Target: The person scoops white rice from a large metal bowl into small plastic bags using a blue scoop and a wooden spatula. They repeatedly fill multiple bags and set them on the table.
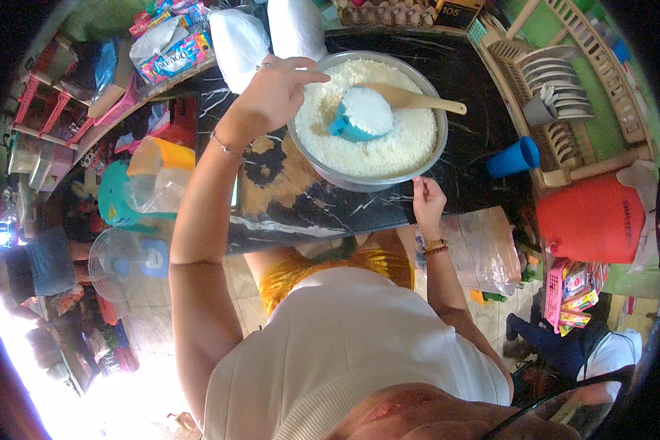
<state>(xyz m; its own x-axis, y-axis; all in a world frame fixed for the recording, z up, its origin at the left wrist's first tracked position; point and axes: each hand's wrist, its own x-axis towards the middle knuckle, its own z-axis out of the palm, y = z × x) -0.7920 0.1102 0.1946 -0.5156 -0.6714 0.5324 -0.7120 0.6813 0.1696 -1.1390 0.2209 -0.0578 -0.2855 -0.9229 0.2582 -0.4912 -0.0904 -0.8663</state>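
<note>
A round metal basin [443,132] on the black marbled counter holds a heap of white, rice-like grains [407,157]. A blue plastic measuring cup [347,131] lies tilted in the heap, filled with white material. Behind it, a wooden spoon [418,100] reaches over the basin's right rim. My left hand [278,91] hovers at the left rim, fingers apart and nothing clearly held; beside it stands a white plastic bag [239,49]. At the lower right rim, my right hand [430,201] has its fingers curled, with a fingertip and thumb at the rim's edge.
A second white bag [296,27] and an egg tray [388,14] stand behind the basin. To the right are a blue cup [512,158], a dish rack with plates [555,82] and a red container [591,217]. Brown residue [280,184] covers part of the counter [330,212].
</note>
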